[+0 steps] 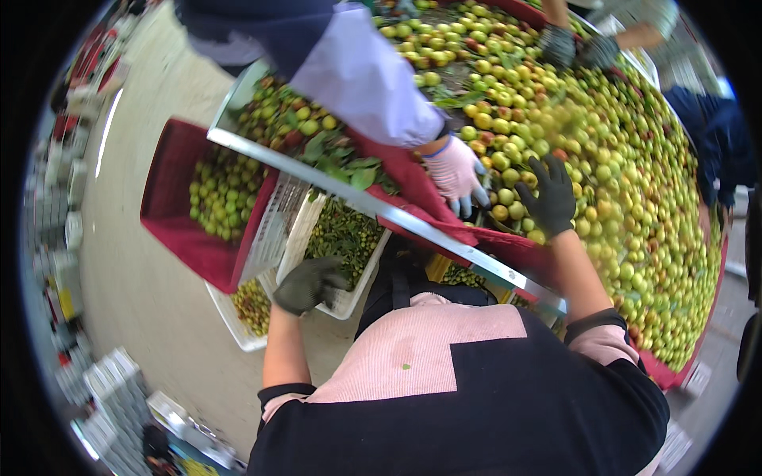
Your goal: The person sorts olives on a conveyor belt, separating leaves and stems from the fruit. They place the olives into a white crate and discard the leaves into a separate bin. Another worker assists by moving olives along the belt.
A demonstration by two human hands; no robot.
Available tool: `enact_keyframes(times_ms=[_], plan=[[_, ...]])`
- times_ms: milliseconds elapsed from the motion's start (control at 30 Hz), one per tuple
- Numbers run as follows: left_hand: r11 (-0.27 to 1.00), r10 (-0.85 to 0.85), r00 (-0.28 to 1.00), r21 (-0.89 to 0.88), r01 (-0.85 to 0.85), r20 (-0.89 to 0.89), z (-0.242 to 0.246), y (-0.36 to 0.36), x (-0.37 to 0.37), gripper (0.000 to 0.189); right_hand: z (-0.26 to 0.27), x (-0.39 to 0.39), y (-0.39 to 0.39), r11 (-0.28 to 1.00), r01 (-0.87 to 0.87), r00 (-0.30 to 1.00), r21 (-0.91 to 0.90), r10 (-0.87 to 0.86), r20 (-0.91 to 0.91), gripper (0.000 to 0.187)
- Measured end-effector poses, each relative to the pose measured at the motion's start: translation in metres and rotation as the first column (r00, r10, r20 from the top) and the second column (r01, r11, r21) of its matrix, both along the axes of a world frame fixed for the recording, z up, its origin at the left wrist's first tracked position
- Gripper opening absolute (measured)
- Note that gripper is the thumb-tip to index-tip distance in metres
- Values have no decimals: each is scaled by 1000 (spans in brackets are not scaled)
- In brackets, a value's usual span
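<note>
My left hand (312, 284), in a dark grey work glove, hangs over the near end of a white plastic crate (340, 312) holding small green fruit and leaves. Whether its curled fingers hold anything cannot be seen. Gloved in the same dark grey, my right hand (550, 196) rests with spread fingers on the near part of a large heap of green, yellow and reddish round fruit (619, 172). Nothing shows gripped in it. Red cloth (512, 241) lines the sorting table's edge, beside a metal rail (381, 209). Green leaves (351, 169) lie by the rail.
A co-worker's striped-gloved hand (457, 172) touches the heap just left of my right hand. Another person's grey-gloved hands (577, 50) work at the far side. A red-lined crate (172, 196) of green fruit and a white crate (244, 342) stand at left. Crates are stacked (122, 392) lower left.
</note>
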State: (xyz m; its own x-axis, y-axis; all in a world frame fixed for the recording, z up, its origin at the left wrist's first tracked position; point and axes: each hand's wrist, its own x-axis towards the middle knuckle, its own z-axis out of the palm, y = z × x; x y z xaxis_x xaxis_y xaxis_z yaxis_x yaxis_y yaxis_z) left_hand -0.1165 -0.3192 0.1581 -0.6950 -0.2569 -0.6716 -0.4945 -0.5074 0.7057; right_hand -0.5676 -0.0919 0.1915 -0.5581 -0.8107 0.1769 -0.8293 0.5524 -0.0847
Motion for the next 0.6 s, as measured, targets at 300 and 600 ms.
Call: enact_keyframes(times_ms=[300,600], plan=[[482,-804,499,-846,230,-323,45,103,-406,47,-22,-9,52,939,173,974,298,-119,-193,66],[131,-877,460,-990,-53,-141,-40,68,-456,62,-17,-1,45,978,157,986,137,-164,42,60]])
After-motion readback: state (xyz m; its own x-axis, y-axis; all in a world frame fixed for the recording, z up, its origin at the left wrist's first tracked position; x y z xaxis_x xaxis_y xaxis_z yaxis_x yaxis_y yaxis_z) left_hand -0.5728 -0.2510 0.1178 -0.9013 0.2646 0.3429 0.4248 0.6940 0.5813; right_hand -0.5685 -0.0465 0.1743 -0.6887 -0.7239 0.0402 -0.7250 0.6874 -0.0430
